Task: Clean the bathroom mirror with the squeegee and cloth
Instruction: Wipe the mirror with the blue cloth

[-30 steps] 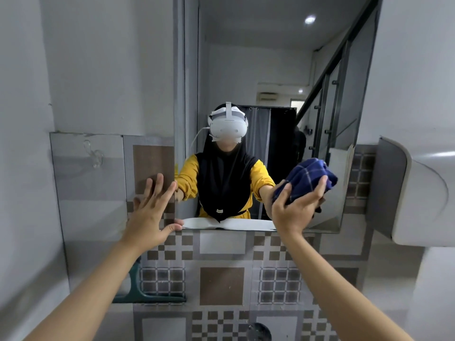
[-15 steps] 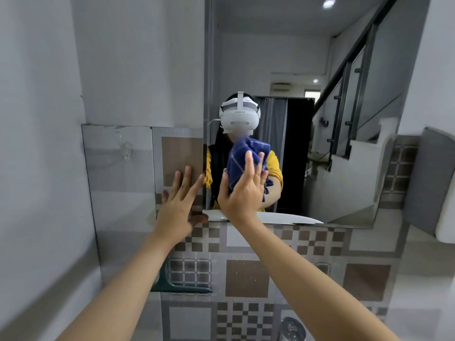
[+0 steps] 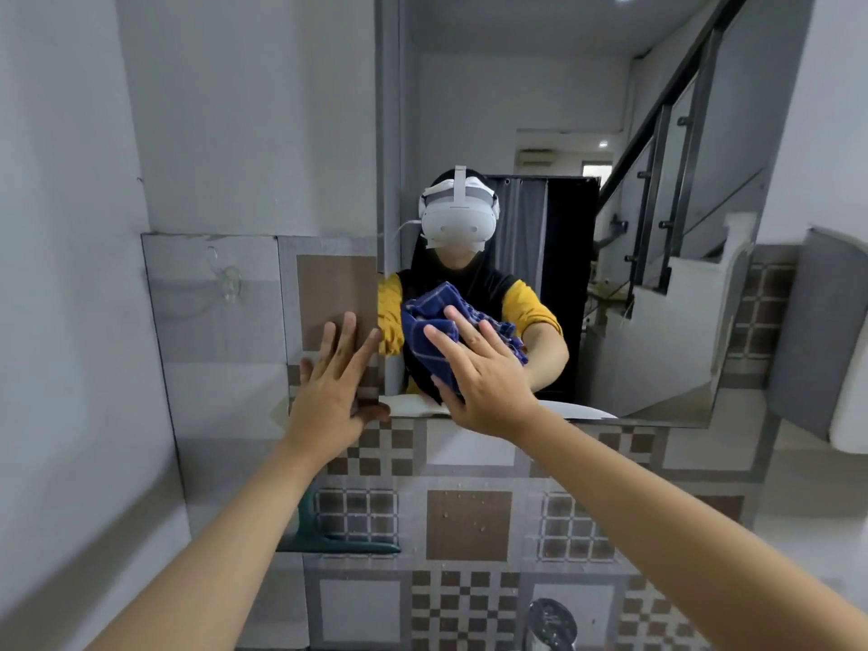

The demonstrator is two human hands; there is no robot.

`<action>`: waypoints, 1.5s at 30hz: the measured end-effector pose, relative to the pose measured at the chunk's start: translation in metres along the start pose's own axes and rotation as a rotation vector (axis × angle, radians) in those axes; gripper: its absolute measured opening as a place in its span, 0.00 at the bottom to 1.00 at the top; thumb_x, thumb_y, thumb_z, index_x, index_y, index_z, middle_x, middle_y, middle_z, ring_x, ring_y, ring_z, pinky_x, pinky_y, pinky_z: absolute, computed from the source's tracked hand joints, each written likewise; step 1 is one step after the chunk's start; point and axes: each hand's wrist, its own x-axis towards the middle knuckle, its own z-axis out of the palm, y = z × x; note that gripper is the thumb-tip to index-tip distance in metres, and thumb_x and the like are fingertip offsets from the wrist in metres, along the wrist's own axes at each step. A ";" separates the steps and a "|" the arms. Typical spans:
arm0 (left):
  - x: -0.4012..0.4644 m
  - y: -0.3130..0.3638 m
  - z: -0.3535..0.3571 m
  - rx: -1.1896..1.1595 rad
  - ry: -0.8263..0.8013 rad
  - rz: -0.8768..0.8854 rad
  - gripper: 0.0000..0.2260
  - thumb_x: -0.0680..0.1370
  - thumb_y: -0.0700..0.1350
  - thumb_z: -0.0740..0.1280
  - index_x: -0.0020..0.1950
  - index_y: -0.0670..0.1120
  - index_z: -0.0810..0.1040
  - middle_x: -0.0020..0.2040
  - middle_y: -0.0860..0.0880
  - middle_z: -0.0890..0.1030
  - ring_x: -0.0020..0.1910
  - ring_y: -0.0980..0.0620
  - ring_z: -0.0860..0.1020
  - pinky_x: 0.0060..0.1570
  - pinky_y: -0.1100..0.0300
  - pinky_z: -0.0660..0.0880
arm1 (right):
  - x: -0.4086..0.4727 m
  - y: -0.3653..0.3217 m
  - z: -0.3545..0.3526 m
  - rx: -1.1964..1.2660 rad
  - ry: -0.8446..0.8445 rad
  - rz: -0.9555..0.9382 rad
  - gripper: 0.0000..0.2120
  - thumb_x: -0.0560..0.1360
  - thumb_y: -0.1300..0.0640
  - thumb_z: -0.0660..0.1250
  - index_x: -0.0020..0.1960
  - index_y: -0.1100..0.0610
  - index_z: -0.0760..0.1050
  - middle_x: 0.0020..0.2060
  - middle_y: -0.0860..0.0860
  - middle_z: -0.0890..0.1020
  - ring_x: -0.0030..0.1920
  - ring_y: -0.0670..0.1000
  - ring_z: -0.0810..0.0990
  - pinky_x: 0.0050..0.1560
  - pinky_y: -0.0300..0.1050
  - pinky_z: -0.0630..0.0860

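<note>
The frameless mirror hangs on the tiled wall and reflects a person in a headset and yellow sleeves. A bunched blue checked cloth lies against the glass near the mirror's lower left corner. My right hand presses it there with spread, straight fingers. My left hand rests flat on the brown wall tile just left of the mirror's edge, fingers straight. A dark green object, possibly the squeegee, shows low on the wall behind my left forearm, partly hidden.
A clear suction hook sticks to the grey tile at the left. A chrome tap top shows at the bottom edge. A grey and white fixture juts out at the right. A side wall stands close on the left.
My right hand has carried the cloth from the mirror's right side to its lower left and now sits slightly lower than half a second ago. The left hand stays on the tile.
</note>
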 end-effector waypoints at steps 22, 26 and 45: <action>0.000 0.003 0.002 0.028 0.013 -0.006 0.46 0.65 0.59 0.66 0.76 0.58 0.43 0.77 0.53 0.37 0.75 0.51 0.35 0.67 0.34 0.45 | -0.155 0.130 -0.072 0.147 0.334 0.625 0.32 0.76 0.59 0.63 0.72 0.59 0.47 0.72 0.71 0.56 0.66 0.66 0.70 0.58 0.54 0.76; -0.001 0.003 0.002 0.028 0.011 -0.007 0.46 0.65 0.59 0.66 0.76 0.56 0.44 0.77 0.52 0.37 0.76 0.48 0.36 0.68 0.33 0.46 | -0.151 0.090 -0.056 0.157 0.566 0.856 0.33 0.76 0.64 0.65 0.73 0.58 0.48 0.69 0.55 0.59 0.60 0.58 0.73 0.54 0.52 0.77; -0.003 -0.010 -0.028 -0.078 -0.047 0.134 0.36 0.76 0.56 0.63 0.76 0.56 0.45 0.78 0.53 0.44 0.76 0.52 0.43 0.72 0.49 0.49 | -0.030 -0.099 0.065 0.376 0.467 0.916 0.35 0.77 0.51 0.61 0.75 0.53 0.43 0.67 0.70 0.66 0.67 0.74 0.65 0.58 0.74 0.68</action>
